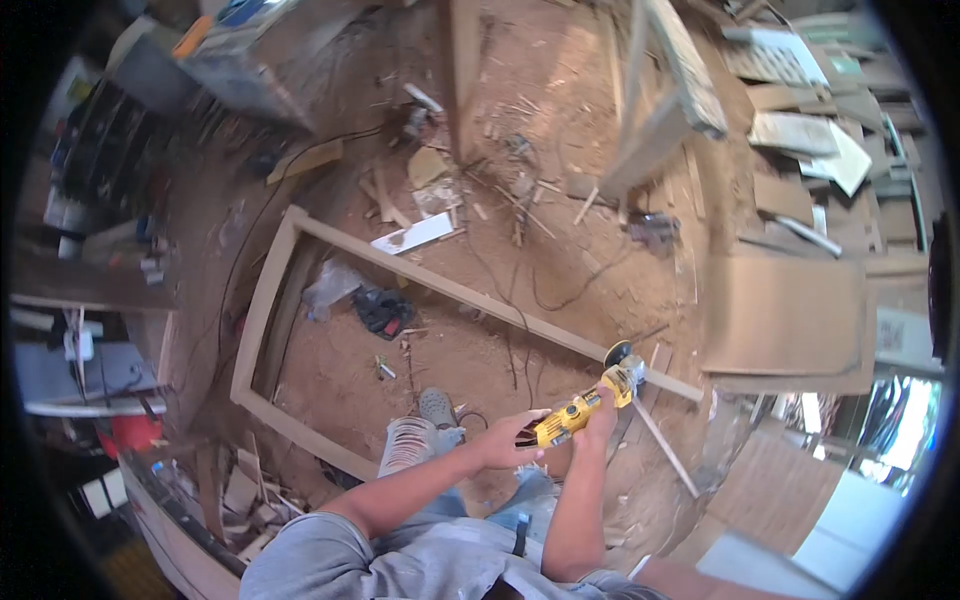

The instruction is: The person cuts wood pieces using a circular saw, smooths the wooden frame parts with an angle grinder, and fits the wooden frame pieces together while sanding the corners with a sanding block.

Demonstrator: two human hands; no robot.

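A yellow angle grinder [572, 417] with a dark round disc [618, 353] is held across my front. My left hand [512, 442] is closed around its rear end. Closer to the disc, my right hand [600, 412] grips the front of the body. The disc is at the long rail of a wooden frame [470, 296], near the rail's right end; whether they touch I cannot tell. The frame reaches away to the left, with a short crosspiece at its far end. My fingers are partly hidden by the tool.
Sawdust and wood scraps cover the ground, with a black plastic bag [382, 312] inside the frame. A dark cable [243, 235] runs along the left. Upright timber [690, 75] stands ahead. Stacked boards [785, 318] lie right. My shoe [436, 407] is beside the frame.
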